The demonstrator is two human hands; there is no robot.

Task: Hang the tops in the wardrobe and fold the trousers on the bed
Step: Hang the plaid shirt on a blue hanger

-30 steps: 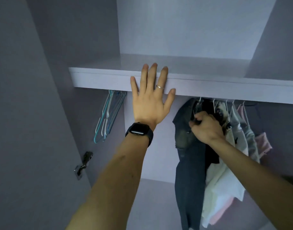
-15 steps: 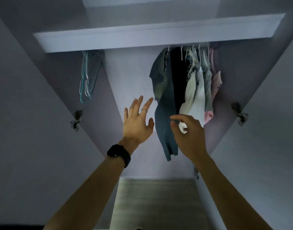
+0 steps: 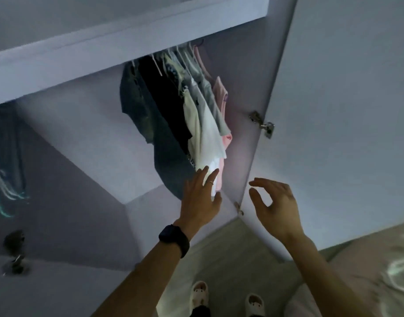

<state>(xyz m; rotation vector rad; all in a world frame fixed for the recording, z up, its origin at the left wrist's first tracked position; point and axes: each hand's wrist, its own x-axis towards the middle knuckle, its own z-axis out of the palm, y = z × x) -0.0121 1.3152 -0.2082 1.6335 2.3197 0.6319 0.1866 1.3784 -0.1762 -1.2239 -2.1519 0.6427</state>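
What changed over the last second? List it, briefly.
The left hand came off the shelf edge and dropped, open. The right hand let go of the tops and drew back, empty. The tops stayed hanging.

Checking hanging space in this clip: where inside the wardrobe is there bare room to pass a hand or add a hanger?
Free: under the lilac shelf, between the teal hangers at far left and the dark blue denim garment. Crowded: from there rightward, the bunched black, cream, grey and pink tops reach nearly to the right side wall.
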